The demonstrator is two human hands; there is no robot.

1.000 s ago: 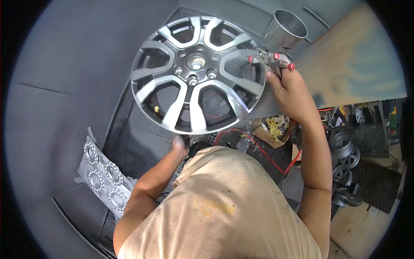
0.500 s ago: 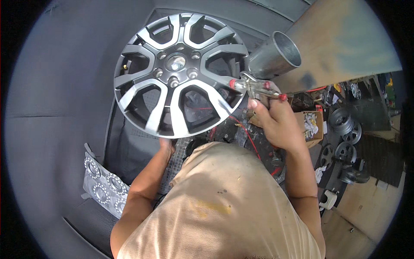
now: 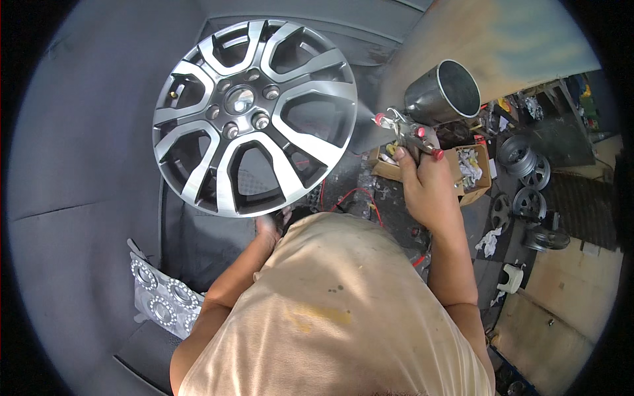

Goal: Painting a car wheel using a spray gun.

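Note:
A grey and silver alloy wheel [image 3: 239,100] with split spokes faces up in front of me. My right hand [image 3: 429,188] is wrapped round a metal spray gun [image 3: 403,129] with red fittings. A large metal cup [image 3: 422,102] sits on the gun. Pale mist leaves the nozzle toward the wheel's right edge, with a gap between nozzle and rim. My left hand [image 3: 268,228] is below the wheel's near edge; its fingers are mostly hidden, so whether it grips anything there does not show.
At the left lies a grey sheet with ring shapes [image 3: 162,307]. Dark walls [image 3: 79,145] enclose that side. Right of the gun stand a cardboard box [image 3: 475,188] with crumpled paper and several wheels [image 3: 518,155]. A red hose [image 3: 360,191] crosses the floor.
The spray gun has moved right, away from the wheel's rim, and mist now shows at its nozzle. The wheel sits farther left in view and appears turned slightly clockwise.

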